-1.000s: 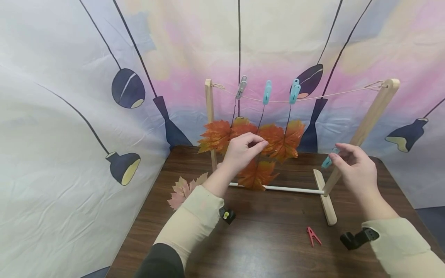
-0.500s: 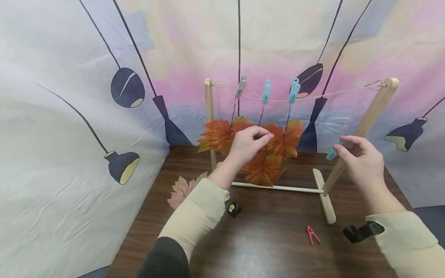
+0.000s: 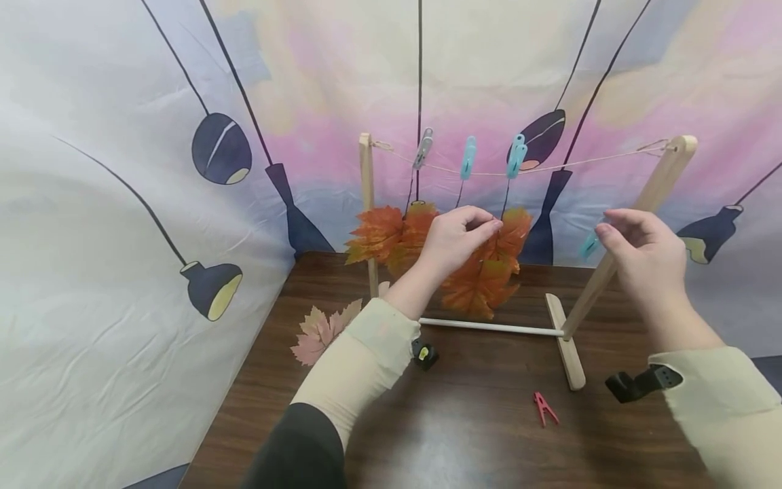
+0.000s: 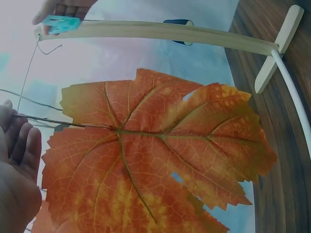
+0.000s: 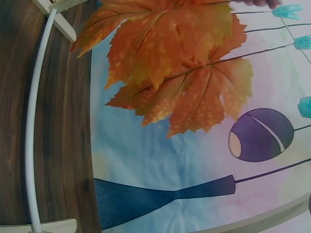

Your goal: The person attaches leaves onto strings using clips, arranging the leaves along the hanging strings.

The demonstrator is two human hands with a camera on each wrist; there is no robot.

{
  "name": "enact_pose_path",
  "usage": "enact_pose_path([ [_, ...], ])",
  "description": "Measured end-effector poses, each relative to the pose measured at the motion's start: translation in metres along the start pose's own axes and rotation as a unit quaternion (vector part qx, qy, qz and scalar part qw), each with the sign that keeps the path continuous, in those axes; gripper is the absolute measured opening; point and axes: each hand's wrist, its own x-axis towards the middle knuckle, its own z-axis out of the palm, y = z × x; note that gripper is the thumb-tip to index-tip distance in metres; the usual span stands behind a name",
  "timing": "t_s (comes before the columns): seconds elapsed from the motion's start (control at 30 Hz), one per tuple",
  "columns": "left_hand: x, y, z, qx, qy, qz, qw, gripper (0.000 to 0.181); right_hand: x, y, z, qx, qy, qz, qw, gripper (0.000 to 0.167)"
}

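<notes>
My left hand (image 3: 458, 238) pinches the thin dark stem of an orange maple leaf (image 3: 479, 288); the left wrist view shows this leaf (image 4: 160, 131) large and spread out, its stem between the fingertips. Off to the right, my right hand (image 3: 650, 261) holds a light blue clothespin (image 3: 589, 244) between thumb and fingers, beside the right wooden post. On the string, a grey clothespin (image 3: 423, 149) and two blue clothespins (image 3: 516, 157) hold stems of other orange leaves (image 3: 375, 234). These leaves overlap and are partly hidden behind my left hand.
A wooden stand has a left post (image 3: 367, 176), a right post (image 3: 660, 173) and a white bottom bar (image 3: 489, 327). A pale pink leaf (image 3: 320, 333) lies on the brown table (image 3: 476, 414), left of my left forearm. A red clothespin (image 3: 545, 409) lies at the front right.
My left hand has moved up and to the right, carrying the leaf with it. My right hand has risen with the blue clothespin, also shifting slightly right.
</notes>
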Motion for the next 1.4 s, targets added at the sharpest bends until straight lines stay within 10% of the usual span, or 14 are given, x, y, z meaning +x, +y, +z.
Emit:
enact_pose_path([
  [0.43,0.019,0.016,0.021,0.093,-0.002,0.062,0.9937,0.019,0.024,-0.030,-0.002,0.021,-0.001,-0.009,0.9997,0.023],
  [0.77,0.036,0.033,0.041,0.150,-0.040,0.038,0.9872,0.025,0.042,-0.041,-0.010,-0.013,-0.057,-0.011,0.9983,0.028],
  [1.4,0.052,0.041,0.057,0.174,-0.013,0.034,0.9840,0.027,0.080,-0.071,-0.012,-0.060,-0.088,0.016,0.9942,0.037],
])
